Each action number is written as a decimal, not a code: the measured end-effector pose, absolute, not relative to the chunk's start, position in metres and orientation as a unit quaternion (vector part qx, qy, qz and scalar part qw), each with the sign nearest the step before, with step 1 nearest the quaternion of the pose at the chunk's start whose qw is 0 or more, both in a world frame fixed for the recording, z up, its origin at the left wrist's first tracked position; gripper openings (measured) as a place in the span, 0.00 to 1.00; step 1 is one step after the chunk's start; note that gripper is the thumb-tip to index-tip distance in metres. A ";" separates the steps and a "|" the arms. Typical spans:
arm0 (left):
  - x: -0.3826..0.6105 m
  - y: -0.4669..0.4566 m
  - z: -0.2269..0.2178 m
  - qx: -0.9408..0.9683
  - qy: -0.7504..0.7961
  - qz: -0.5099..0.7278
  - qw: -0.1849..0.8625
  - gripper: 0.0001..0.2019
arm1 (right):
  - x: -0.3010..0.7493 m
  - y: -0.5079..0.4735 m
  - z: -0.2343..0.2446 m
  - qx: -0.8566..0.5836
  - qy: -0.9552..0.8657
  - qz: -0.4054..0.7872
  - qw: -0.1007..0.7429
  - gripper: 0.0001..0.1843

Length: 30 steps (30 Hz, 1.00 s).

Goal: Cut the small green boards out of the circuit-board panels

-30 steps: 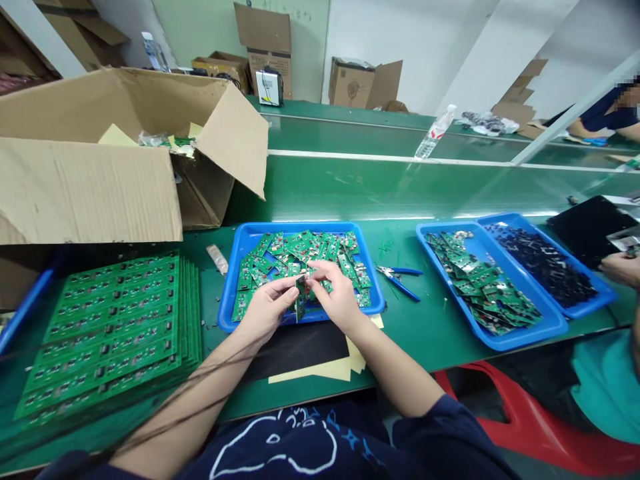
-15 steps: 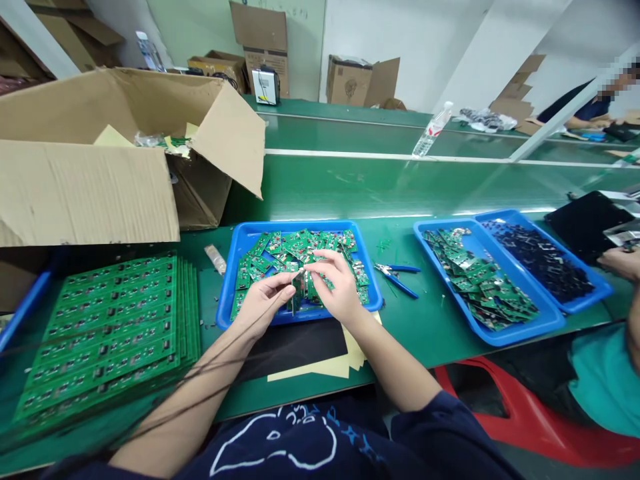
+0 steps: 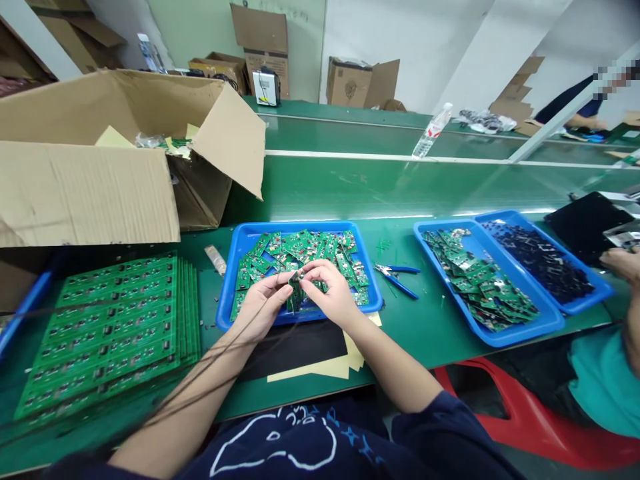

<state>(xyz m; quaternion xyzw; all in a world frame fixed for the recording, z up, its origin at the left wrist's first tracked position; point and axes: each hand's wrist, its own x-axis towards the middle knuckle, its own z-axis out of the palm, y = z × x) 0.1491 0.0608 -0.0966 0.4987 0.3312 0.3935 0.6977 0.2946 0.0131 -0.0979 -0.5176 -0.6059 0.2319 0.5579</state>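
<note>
Between my two hands, over the near side of a blue tray (image 3: 226, 283), a small green circuit board (image 3: 295, 297) hangs roughly upright. My left hand (image 3: 263, 301) pinches its upper left part between thumb and fingers. At its top right, my right hand (image 3: 330, 290) has its fingers closed; they appear to hold the board's upper edge, though the fingertips hide the exact contact. Many similar small boards (image 3: 305, 245) lie loosely piled in the tray below. A black sheet (image 3: 310, 350) lies on the bench under my wrists.
Left stands a stack of large green board panels (image 3: 110, 327), with a big open carton (image 3: 85, 190) behind. Blue-handled cutters (image 3: 400, 273) lie right of my tray. Beyond are a tray of boards (image 3: 485, 287) and a tray of black parts (image 3: 545, 263). A co-worker's hand (image 3: 623, 263) is far right.
My right hand's fingers have curled in closer around the top of the small board. The board has turned so more of its green face shows. My left hand has barely moved.
</note>
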 end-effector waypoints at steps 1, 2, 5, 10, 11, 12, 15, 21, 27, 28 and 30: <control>0.149 0.061 -0.097 0.509 0.331 0.388 0.693 0.15 | 0.295 0.014 -0.098 -0.520 -0.603 0.222 0.563 0.03; 0.149 0.061 -0.099 0.521 0.333 0.385 0.685 0.15 | 0.296 0.015 -0.098 -0.522 -0.601 0.213 0.567 0.02; 0.148 0.063 -0.104 0.568 0.342 0.380 0.645 0.15 | 0.299 0.017 -0.100 -0.533 -0.595 0.206 0.566 0.02; 0.147 0.067 -0.102 0.638 0.329 0.336 0.610 0.14 | 0.301 0.017 -0.102 -0.552 -0.583 0.192 0.565 0.02; 0.147 0.067 -0.101 0.645 0.326 0.332 0.606 0.14 | 0.300 0.016 -0.102 -0.550 -0.585 0.181 0.568 0.03; 0.146 0.067 -0.100 0.650 0.324 0.332 0.602 0.14 | 0.300 0.015 -0.102 -0.544 -0.589 0.169 0.574 0.03; 0.146 0.067 -0.099 0.668 0.315 0.352 0.576 0.14 | 0.300 0.013 -0.100 -0.514 -0.591 0.163 0.600 0.10; 0.142 0.069 -0.106 0.738 0.294 0.387 0.469 0.14 | 0.309 0.014 -0.097 -0.549 -0.551 0.228 0.586 0.06; 0.140 0.070 -0.108 0.782 0.278 0.383 0.405 0.13 | 0.306 0.014 -0.094 -0.514 -0.625 0.232 0.539 0.06; 0.141 0.069 -0.107 0.786 0.279 0.385 0.396 0.13 | 0.306 0.013 -0.093 -0.509 -0.629 0.223 0.544 0.07; 0.141 0.069 -0.107 0.791 0.281 0.397 0.372 0.13 | 0.306 0.013 -0.093 -0.492 -0.641 0.216 0.548 0.07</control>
